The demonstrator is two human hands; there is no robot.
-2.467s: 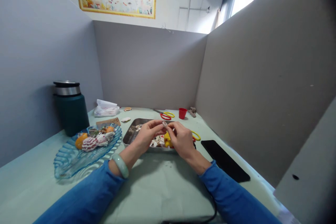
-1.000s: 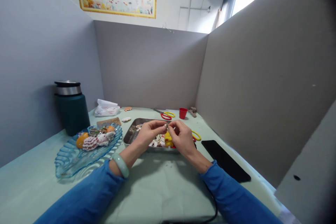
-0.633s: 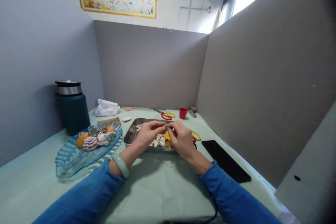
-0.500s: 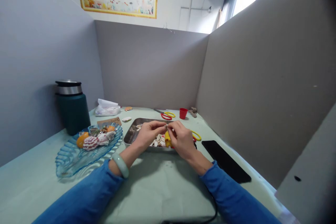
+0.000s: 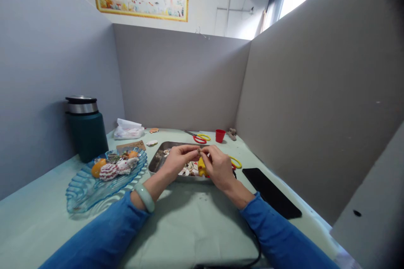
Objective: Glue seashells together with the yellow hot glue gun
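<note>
My left hand (image 5: 177, 160) and my right hand (image 5: 218, 164) meet fingertip to fingertip above a metal tray (image 5: 155, 161). Both are closed in a pinch around something small and brownish (image 5: 199, 151), too tiny to name and mostly covered by the fingers. Below them, the tray holds white and brown shells or shell-like pieces (image 5: 187, 171). A yellow object (image 5: 202, 167), partly hidden by my right hand, lies at the tray's right side. Yellow-handled scissors (image 5: 236, 162) show just beyond my right hand.
To the left, a blue glass dish (image 5: 80, 195) holds orange and red-and-white ornaments, with a dark green flask (image 5: 86, 132) behind. A tissue pack (image 5: 128, 129), other scissors (image 5: 200, 138) and a red cup (image 5: 220, 135) stand farther back. A black phone-like slab (image 5: 271, 193) lies right. Grey partitions (image 5: 183, 80) surround the table.
Both hands stay almost in place, with only a slight shift of the fingers around the small thing. Nothing else has visibly moved.
</note>
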